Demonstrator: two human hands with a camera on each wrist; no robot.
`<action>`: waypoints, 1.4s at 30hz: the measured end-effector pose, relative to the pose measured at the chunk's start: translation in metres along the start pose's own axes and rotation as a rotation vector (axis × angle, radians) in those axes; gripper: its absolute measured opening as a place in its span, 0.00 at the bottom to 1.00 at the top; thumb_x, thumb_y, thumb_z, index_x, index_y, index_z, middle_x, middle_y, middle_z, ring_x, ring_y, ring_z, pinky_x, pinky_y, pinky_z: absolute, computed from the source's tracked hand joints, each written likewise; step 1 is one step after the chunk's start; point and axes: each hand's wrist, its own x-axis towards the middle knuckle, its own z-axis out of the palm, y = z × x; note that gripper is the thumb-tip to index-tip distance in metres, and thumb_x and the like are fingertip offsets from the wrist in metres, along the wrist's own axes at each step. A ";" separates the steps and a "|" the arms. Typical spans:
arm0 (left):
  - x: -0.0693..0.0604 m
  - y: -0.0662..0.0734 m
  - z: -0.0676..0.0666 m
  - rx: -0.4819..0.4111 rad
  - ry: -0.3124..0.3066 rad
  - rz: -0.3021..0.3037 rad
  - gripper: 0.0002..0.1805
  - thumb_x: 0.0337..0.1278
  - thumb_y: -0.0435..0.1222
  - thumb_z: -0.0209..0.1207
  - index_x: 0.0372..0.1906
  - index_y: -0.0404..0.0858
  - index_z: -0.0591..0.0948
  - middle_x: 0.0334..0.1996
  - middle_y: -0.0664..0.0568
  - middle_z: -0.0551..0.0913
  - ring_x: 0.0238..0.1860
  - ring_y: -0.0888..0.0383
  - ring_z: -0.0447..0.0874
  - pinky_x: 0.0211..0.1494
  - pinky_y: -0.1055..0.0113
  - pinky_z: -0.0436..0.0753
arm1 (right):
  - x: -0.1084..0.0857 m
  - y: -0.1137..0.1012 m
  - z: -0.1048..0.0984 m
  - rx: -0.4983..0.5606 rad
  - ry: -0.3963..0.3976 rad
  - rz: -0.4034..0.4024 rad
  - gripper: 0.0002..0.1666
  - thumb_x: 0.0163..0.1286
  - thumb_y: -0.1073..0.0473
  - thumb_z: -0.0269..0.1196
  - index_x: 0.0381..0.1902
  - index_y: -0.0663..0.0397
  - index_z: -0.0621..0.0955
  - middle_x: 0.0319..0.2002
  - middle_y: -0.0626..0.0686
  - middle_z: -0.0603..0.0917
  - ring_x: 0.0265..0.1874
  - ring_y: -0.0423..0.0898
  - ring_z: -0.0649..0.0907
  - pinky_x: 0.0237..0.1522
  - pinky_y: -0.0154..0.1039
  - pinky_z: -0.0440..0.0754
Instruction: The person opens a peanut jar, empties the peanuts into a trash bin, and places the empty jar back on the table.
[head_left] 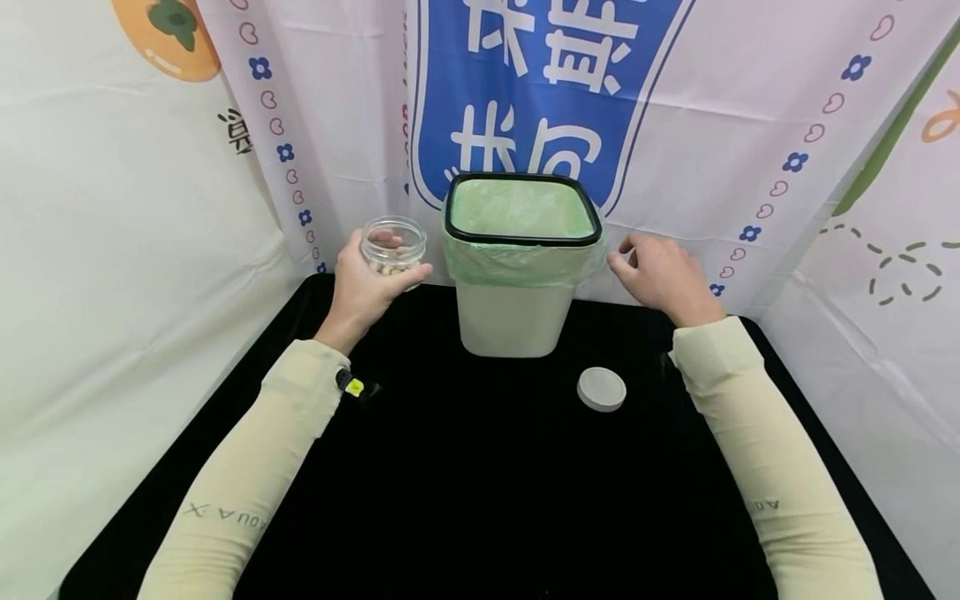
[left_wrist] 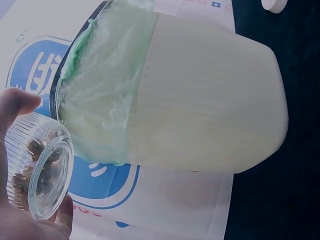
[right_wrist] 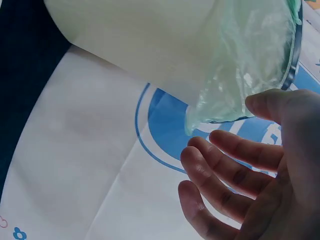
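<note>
In the head view my left hand (head_left: 365,282) grips a clear jar (head_left: 393,247) with small pale pieces at its bottom, held upright left of the bin (head_left: 516,321). The left wrist view shows the ribbed jar (left_wrist: 42,165) between thumb and fingers, brownish pieces inside. The bin has a black rim and a green liner bag (head_left: 525,265) folded over its edge. My right hand (head_left: 660,277) is beside the bin's right side, holding nothing; in the right wrist view its fingers are loosely bent near the liner (right_wrist: 240,75).
A round white lid (head_left: 602,389) lies on the black table cover (head_left: 480,467), right of the bin's base. Printed white cloth (head_left: 345,100) hangs behind the bin, with more cloth at both sides.
</note>
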 end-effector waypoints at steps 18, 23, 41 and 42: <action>0.017 -0.001 -0.005 0.051 0.050 -0.010 0.40 0.45 0.44 0.82 0.62 0.36 0.75 0.57 0.45 0.83 0.54 0.53 0.81 0.62 0.59 0.79 | 0.020 -0.021 -0.027 0.060 -0.023 0.103 0.41 0.82 0.32 0.45 0.63 0.63 0.80 0.63 0.66 0.84 0.56 0.64 0.84 0.56 0.63 0.82; 0.023 0.000 -0.005 0.073 0.051 -0.013 0.40 0.45 0.45 0.81 0.62 0.36 0.75 0.57 0.45 0.83 0.55 0.52 0.81 0.63 0.58 0.79 | 0.026 -0.024 -0.030 0.066 -0.017 0.116 0.40 0.81 0.33 0.47 0.62 0.63 0.82 0.61 0.66 0.84 0.53 0.63 0.84 0.53 0.59 0.83; 0.033 0.003 -0.008 0.116 0.070 -0.023 0.43 0.44 0.48 0.81 0.64 0.36 0.74 0.58 0.43 0.83 0.58 0.50 0.81 0.66 0.55 0.80 | 0.049 -0.033 -0.027 0.073 0.005 0.165 0.32 0.77 0.36 0.52 0.19 0.51 0.75 0.18 0.49 0.72 0.28 0.53 0.78 0.32 0.45 0.75; 0.033 0.004 -0.008 0.116 0.073 -0.023 0.43 0.45 0.48 0.81 0.64 0.35 0.74 0.59 0.43 0.83 0.58 0.49 0.82 0.66 0.54 0.80 | 0.050 -0.034 -0.027 0.074 0.003 0.173 0.32 0.77 0.36 0.52 0.19 0.51 0.73 0.17 0.48 0.70 0.27 0.53 0.77 0.32 0.45 0.76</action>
